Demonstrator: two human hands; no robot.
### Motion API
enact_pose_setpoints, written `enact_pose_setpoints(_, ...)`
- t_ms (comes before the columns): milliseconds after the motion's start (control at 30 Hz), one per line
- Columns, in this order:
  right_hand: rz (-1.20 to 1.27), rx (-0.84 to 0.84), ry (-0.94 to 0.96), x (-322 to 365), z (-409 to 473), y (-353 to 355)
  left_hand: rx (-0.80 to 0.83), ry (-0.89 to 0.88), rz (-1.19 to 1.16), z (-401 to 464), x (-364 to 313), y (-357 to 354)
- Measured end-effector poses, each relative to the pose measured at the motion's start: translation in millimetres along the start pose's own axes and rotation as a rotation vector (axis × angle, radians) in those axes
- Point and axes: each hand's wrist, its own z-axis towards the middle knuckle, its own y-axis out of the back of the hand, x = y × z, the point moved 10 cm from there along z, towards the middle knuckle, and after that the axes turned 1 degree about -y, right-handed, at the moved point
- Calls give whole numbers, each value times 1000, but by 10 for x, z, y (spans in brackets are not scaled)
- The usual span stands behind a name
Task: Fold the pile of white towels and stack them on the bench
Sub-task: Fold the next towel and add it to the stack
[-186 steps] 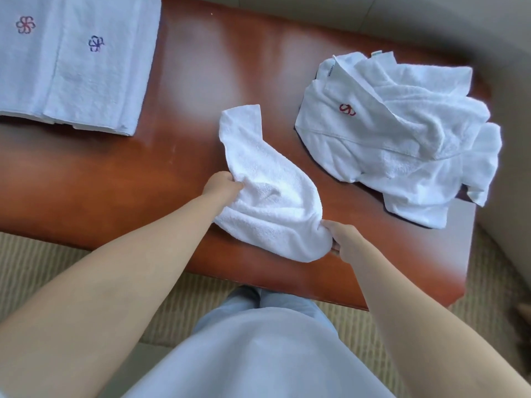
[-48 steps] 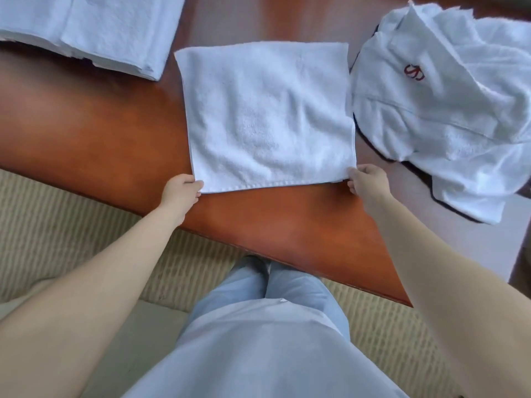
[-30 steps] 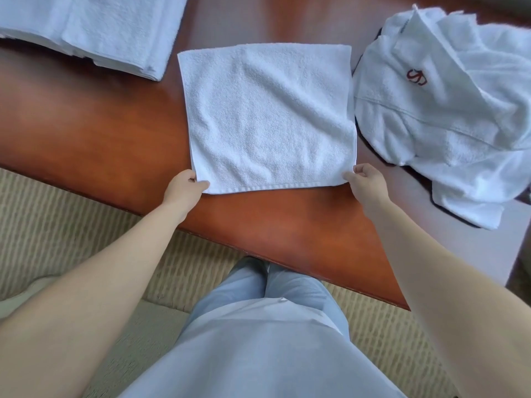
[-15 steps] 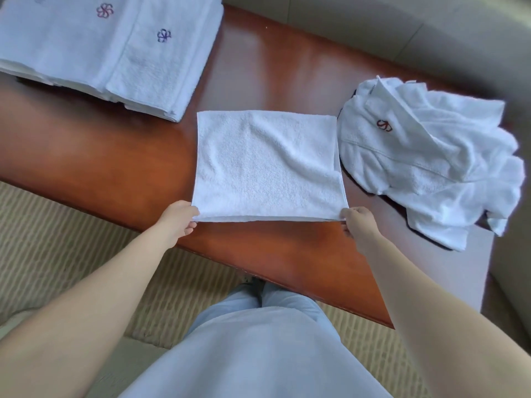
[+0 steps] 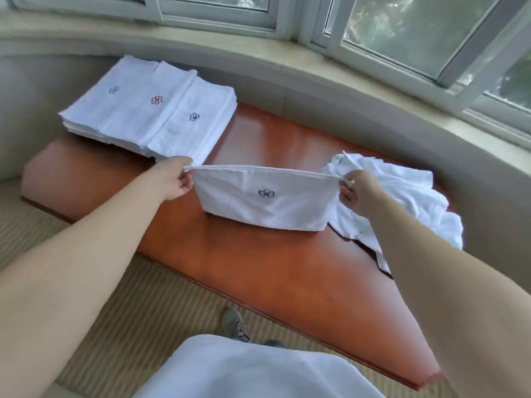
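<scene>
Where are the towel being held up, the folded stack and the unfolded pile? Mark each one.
held towel [image 5: 265, 201]: head view, on its hanging front face near the blue emblem.
folded stack [image 5: 161, 110]: head view, on the top towel near the red emblem.
unfolded pile [image 5: 402, 193]: head view, on the crumpled top cloth.

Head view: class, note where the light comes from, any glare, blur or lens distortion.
Head view: daylight enters through the windows; a soft sheen lies on the bench; the sill bows from wide-angle distortion; the bench's near corner and the forearms look blurred.
</scene>
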Motion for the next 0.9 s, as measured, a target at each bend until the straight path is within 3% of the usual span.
enact_pose_setpoints(167,110,43,248,971,-532,-108,-18,-226,-136,-595,-864,-47)
enact_pose_setpoints(333,-11,67,312,850,-746,25,-59,-287,-121,-925,-745,88)
enact_pose_setpoints(467,-201,57,333,154,-599,283,-172,-311,181,-897,-20,255)
enact_pose_setpoints(600,-488,5,203,-1097,-146,620,-155,-216,493,-574,1250,364)
enact_pose_setpoints(767,-771,-14,-3,-2679,204,1101,-120,41,641,-287,2924,596)
enact_pose_setpoints(900,-765,-1,-145,-3167,105,1367,-137,144,650,-414,3344,799)
